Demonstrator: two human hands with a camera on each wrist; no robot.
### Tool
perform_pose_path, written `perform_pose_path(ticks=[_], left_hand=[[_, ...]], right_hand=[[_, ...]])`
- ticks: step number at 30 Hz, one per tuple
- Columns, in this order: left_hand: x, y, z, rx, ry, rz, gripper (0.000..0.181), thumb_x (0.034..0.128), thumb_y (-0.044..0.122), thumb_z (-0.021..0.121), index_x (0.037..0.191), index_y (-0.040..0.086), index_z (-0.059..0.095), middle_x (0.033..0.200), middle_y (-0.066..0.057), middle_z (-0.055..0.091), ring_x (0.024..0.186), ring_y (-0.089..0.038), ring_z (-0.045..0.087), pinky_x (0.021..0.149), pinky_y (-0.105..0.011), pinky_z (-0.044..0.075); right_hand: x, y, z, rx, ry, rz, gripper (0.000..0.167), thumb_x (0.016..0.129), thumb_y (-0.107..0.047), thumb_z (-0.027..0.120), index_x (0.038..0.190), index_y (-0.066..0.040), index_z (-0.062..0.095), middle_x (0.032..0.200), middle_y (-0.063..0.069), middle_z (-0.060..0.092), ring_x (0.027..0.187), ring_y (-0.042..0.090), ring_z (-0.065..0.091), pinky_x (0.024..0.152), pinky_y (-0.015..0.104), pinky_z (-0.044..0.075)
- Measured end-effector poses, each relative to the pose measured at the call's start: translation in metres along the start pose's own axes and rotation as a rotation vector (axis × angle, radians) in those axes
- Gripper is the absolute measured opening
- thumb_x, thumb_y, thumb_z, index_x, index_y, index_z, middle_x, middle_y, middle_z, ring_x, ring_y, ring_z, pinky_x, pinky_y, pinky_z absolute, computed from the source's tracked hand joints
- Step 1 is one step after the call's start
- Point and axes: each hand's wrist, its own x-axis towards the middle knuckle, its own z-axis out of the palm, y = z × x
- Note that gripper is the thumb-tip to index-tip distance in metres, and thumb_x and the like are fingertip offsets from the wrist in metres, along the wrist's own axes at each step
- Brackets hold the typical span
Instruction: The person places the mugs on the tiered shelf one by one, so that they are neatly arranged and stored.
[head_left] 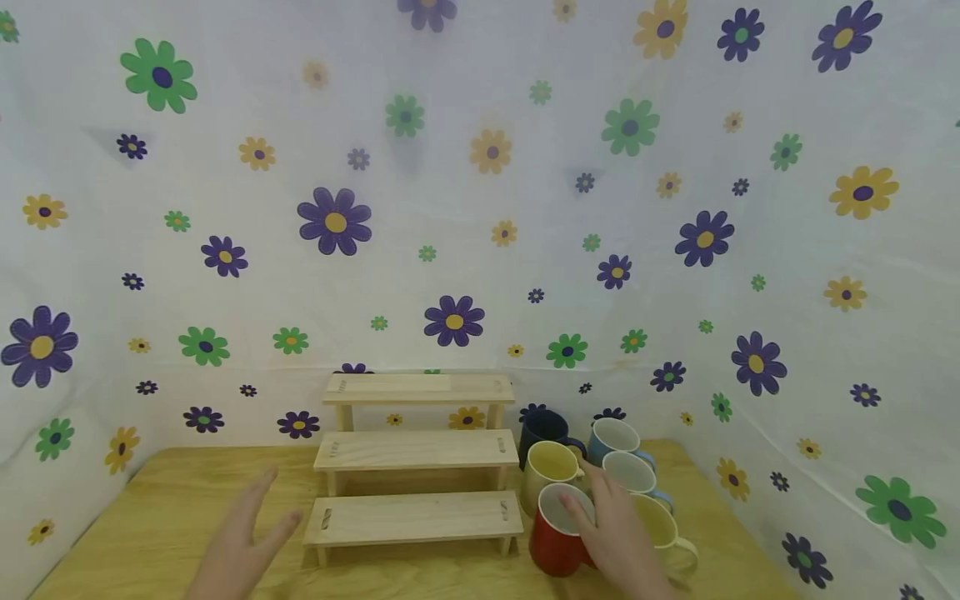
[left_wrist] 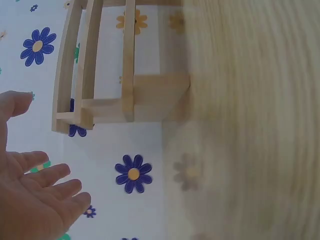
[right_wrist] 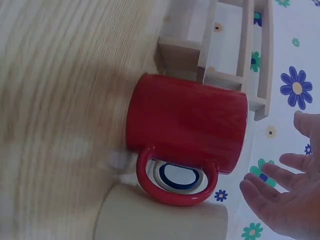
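Observation:
My right hand (head_left: 611, 525) hovers over the mugs with its fingers spread, nearest a red mug (head_left: 553, 537). In the right wrist view the fingers stand apart from the rim of that red mug (right_wrist: 187, 120), whose handle faces a cream mug (right_wrist: 160, 215). Behind the red one are a yellow mug (head_left: 536, 487) and a dark blue mug (head_left: 531, 442). To their right stand another yellow mug (head_left: 663, 546) and two light blue mugs, partly hidden. My left hand (head_left: 236, 542) is in the air left of a three-step wooden rack (head_left: 412, 518), fingers loosely extended, holding nothing.
The rack's three shelves rise toward the back, and no mug stands on them. A wooden table (head_left: 142, 533) lies under everything. White cloth with flower prints (head_left: 465, 275) hangs behind and at both sides.

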Motion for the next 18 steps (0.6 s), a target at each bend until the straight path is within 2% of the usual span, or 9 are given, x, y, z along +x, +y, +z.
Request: perform_pose_path(ticks=[4,9,13,18], left_hand=[[-0.002,-0.002,0.01,-0.124,-0.044,-0.08,0.085,0.095,0.051,0.052,0.15,-0.004,0.019,0.15,-0.03,0.022,0.131,-0.053,0.023,0.103,-0.066,0.025],[-0.001,-0.005,0.023,-0.33,-0.048,-0.154,0.084,0.0944,0.045,0.057,0.149,-0.007,0.019,0.151,-0.029,0.021,0.136,-0.047,0.02,0.11,-0.05,0.023],[-0.003,-0.008,0.033,-0.466,-0.023,-0.214,0.08,0.0949,0.036,0.06,0.149,-0.006,0.02,0.152,-0.027,0.022,0.138,-0.043,0.019,0.11,-0.043,0.023],[-0.004,-0.01,0.044,-0.527,0.021,-0.24,0.076,0.0953,0.03,0.061,0.148,-0.008,0.022,0.151,-0.026,0.024,0.137,-0.039,0.024,0.109,-0.037,0.027]], right_hand=[[-0.008,0.005,0.005,0.032,0.011,0.016,0.057,0.096,-0.037,0.058,0.139,-0.001,0.045,0.133,0.02,0.05,0.118,0.037,0.048,0.096,0.056,0.043],[-0.017,0.014,0.01,0.094,0.079,-0.054,0.047,0.094,-0.015,0.063,0.135,0.002,0.049,0.123,0.017,0.055,0.108,0.031,0.053,0.086,0.042,0.053],[-0.021,0.02,0.014,0.099,0.155,-0.132,0.043,0.09,-0.001,0.062,0.131,0.005,0.051,0.118,0.019,0.056,0.107,0.033,0.054,0.087,0.045,0.051],[-0.025,0.028,0.019,0.072,0.199,-0.178,0.044,0.085,0.01,0.06,0.128,0.009,0.051,0.115,0.021,0.057,0.106,0.038,0.054,0.09,0.053,0.046]])
